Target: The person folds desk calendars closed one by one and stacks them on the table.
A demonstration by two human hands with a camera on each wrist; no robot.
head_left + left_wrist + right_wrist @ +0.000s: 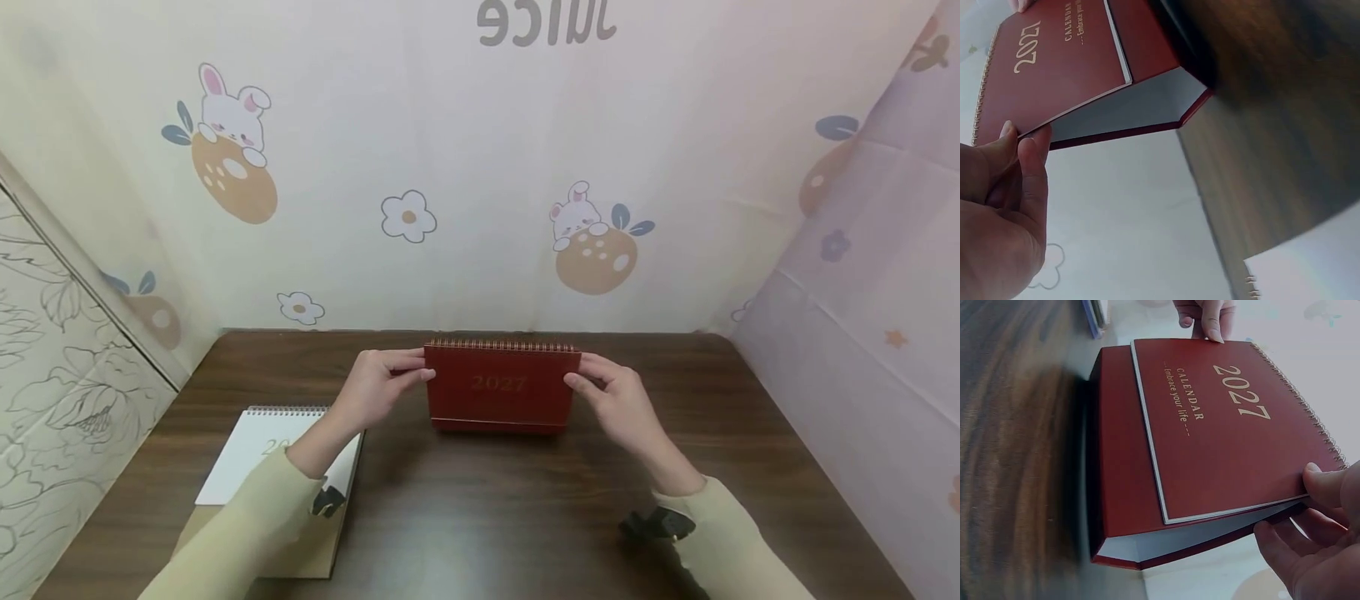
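A red desk calendar (501, 392), marked 2027 in gold and spiral-bound along its top, is upright near the back of the table. My left hand (377, 385) pinches its left side edge close to the spiral, thumb on the cover. On the opposite edge, my right hand (611, 398) pinches it the same way, with its thumb on the front. The right wrist view shows the calendar's stand (1119, 556) folded into a tent shape, with a pale inside. Its base is right at the tabletop.
A second calendar with a white cover (240, 454) and a tan base (307, 550) lies at the left of the brown wooden table (480, 517), partly hidden under the left forearm. Behind the table hangs a printed curtain (480, 275), and similar cloth (862, 333) closes the right side.
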